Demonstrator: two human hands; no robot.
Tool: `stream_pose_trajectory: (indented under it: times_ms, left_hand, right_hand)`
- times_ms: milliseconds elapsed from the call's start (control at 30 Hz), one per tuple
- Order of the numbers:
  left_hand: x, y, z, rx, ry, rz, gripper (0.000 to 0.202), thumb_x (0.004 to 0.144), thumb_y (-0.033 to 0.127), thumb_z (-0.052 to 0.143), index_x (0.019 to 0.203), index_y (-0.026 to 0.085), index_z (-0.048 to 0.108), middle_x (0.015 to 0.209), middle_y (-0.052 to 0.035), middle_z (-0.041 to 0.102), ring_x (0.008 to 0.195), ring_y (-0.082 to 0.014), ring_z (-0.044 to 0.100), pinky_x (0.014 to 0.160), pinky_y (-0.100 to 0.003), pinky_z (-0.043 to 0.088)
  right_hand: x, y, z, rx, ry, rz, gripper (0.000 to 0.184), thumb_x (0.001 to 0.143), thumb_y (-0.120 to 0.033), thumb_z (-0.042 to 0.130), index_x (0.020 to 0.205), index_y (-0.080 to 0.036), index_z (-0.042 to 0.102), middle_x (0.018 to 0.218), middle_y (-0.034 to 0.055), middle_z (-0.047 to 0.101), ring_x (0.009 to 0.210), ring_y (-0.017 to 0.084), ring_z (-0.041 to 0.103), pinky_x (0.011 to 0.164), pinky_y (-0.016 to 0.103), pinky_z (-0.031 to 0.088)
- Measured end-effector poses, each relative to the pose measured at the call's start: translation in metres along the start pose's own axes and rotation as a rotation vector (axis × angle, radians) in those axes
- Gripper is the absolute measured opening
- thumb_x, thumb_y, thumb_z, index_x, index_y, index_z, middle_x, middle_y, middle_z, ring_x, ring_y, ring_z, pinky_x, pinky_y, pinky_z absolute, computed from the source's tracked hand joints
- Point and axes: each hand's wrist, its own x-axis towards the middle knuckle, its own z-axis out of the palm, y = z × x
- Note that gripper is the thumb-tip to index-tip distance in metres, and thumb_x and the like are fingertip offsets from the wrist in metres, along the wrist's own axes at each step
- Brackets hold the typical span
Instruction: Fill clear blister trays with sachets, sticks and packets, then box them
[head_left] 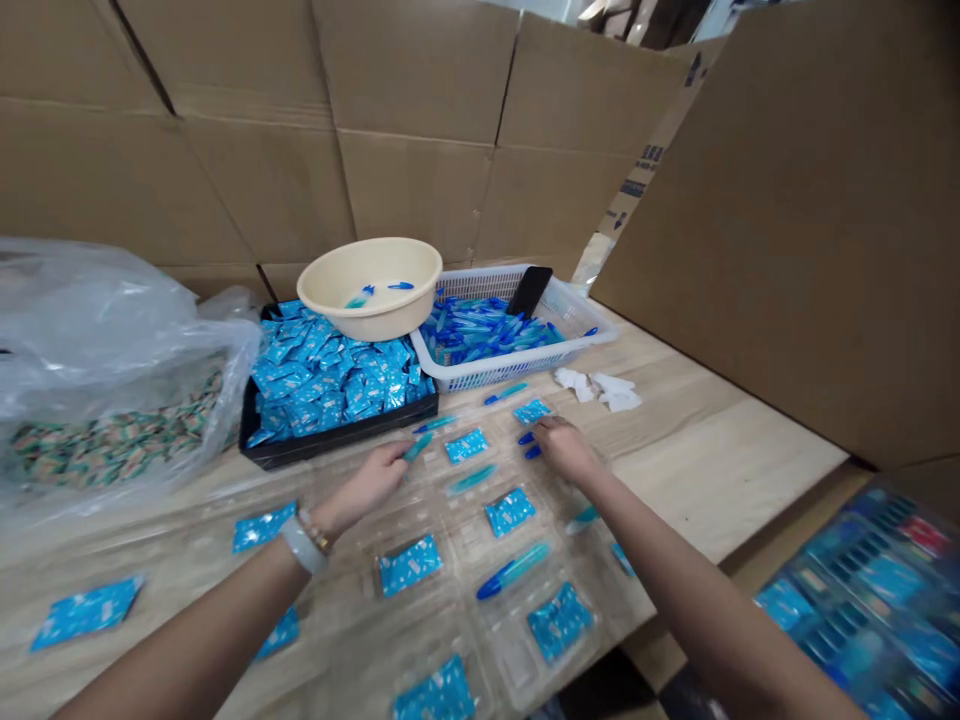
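At far left a clear bag [120,440] of small wrapped pieces slumps on the table [720,430], with a blue packet [86,612] before it. Next comes a black bin [341,430] heaped with packets, and a cream bowl [367,320] over its back right corner. The left forearm reaches up and rightward, a pale band [301,545] at the wrist; the left hand [371,485] pinches a teal stick [418,447] between narrowed fingers, above the clear trays [469,515]. That stick slants, its far end up and right. In the trays, a two-tone stick [514,571] lies on the same slant, dark blue end lower left, teal end upper right, among packets. Behind stands a white basket [487,380] of sticks. The right forearm slants up and leftward; the right hand [562,448] is palm-down, fingers bunched, two dark blue tips [532,452] jutting leftward beside them; I cannot tell whether it grips these. White scraps [615,392] lie beyond; filled trays [862,590] sit at far right.
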Motion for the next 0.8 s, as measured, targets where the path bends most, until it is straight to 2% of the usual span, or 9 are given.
stream_pose_trajectory:
  times_ms: [100, 167, 233, 333, 433, 533, 633, 733, 800]
  left_hand:
    - [0.011, 0.006, 0.009, 0.046, -0.006, 0.118, 0.045, 0.067, 0.011, 0.038, 0.105, 0.019, 0.06, 0.103, -0.0018, 0.064, 0.094, -0.0172, 0.057, 0.082, -0.028, 0.045]
    - [0.014, 0.004, 0.005, 0.064, 0.001, 0.098, 0.045, 0.068, 0.01, 0.038, 0.108, 0.016, 0.058, 0.11, -0.0033, 0.061, 0.098, -0.0174, 0.056, 0.087, -0.029, 0.043]
    - [0.011, -0.008, -0.008, 0.088, 0.06, 0.031, 0.041, 0.07, 0.013, 0.04, 0.108, 0.013, 0.057, 0.11, -0.0057, 0.061, 0.098, -0.0182, 0.056, 0.087, -0.03, 0.043]
    - [-0.007, -0.038, -0.04, 0.207, 0.221, -0.069, 0.037, 0.073, 0.019, 0.045, 0.107, 0.011, 0.057, 0.109, -0.008, 0.061, 0.097, -0.0197, 0.057, 0.086, -0.031, 0.043]
    - [-0.027, -0.065, -0.061, 0.375, 0.275, -0.069, 0.034, 0.075, 0.019, 0.046, 0.106, 0.014, 0.058, 0.108, -0.0073, 0.061, 0.097, -0.0197, 0.056, 0.087, -0.032, 0.042]
    - [-0.031, -0.073, -0.058, 0.506, 0.228, 0.051, 0.029, 0.078, 0.018, 0.046, 0.103, 0.018, 0.06, 0.102, -0.0051, 0.063, 0.094, -0.0187, 0.054, 0.087, -0.032, 0.041]
    - [-0.021, -0.071, -0.047, 0.615, 0.238, 0.119, 0.028, 0.08, 0.016, 0.043, 0.104, 0.019, 0.059, 0.101, -0.005, 0.062, 0.095, -0.0177, 0.053, 0.088, -0.032, 0.04]
    - [-0.013, -0.073, -0.039, 0.73, 0.228, 0.127, 0.032, 0.082, 0.013, 0.039, 0.108, 0.019, 0.057, 0.109, -0.007, 0.059, 0.1, -0.0185, 0.051, 0.09, -0.034, 0.037]
    - [-0.013, -0.079, -0.035, 0.786, 0.204, 0.15, 0.034, 0.082, 0.011, 0.038, 0.11, 0.019, 0.056, 0.114, -0.0085, 0.056, 0.103, -0.02, 0.049, 0.092, -0.036, 0.037]
  right_hand:
    - [0.016, 0.006, -0.002, -0.034, -0.128, -0.052, 0.018, 0.079, -0.016, 0.046, 0.083, -0.015, 0.063, 0.091, 0.0101, 0.064, 0.082, 0.018, 0.059, 0.068, 0.025, 0.042]
    - [0.022, 0.007, -0.003, -0.04, -0.15, -0.086, 0.013, 0.076, -0.018, 0.051, 0.08, -0.014, 0.063, 0.087, 0.0109, 0.065, 0.079, 0.02, 0.06, 0.066, 0.026, 0.042]
    - [0.025, 0.005, -0.004, -0.044, -0.163, -0.118, 0.011, 0.071, -0.016, 0.056, 0.079, -0.012, 0.063, 0.084, 0.0128, 0.065, 0.077, 0.022, 0.061, 0.066, 0.027, 0.043]
    - [0.027, 0.002, -0.002, -0.039, -0.157, -0.155, 0.01, 0.068, -0.01, 0.057, 0.077, -0.011, 0.062, 0.081, 0.0149, 0.065, 0.075, 0.023, 0.061, 0.066, 0.029, 0.043]
    - [0.028, 0.001, -0.005, -0.029, -0.123, -0.182, 0.014, 0.069, -0.006, 0.051, 0.074, -0.013, 0.062, 0.082, 0.0147, 0.065, 0.073, 0.021, 0.061, 0.065, 0.029, 0.042]
    - [0.024, -0.001, -0.021, -0.03, -0.066, -0.248, 0.018, 0.071, -0.008, 0.047, 0.077, -0.016, 0.062, 0.085, 0.013, 0.063, 0.073, 0.021, 0.06, 0.064, 0.029, 0.043]
    - [0.012, -0.011, -0.044, 0.065, 0.084, -0.288, 0.017, 0.075, -0.02, 0.045, 0.082, -0.019, 0.061, 0.086, 0.0101, 0.063, 0.077, 0.021, 0.059, 0.066, 0.031, 0.043]
    - [-0.005, -0.036, -0.062, 0.215, 0.223, -0.296, 0.02, 0.077, -0.029, 0.044, 0.088, -0.021, 0.059, 0.085, 0.0076, 0.063, 0.076, 0.02, 0.059, 0.067, 0.031, 0.044]
    - [-0.015, -0.064, -0.069, 0.277, 0.252, -0.351, 0.021, 0.078, -0.029, 0.044, 0.092, -0.022, 0.057, 0.084, 0.0062, 0.063, 0.077, 0.019, 0.059, 0.068, 0.031, 0.045]
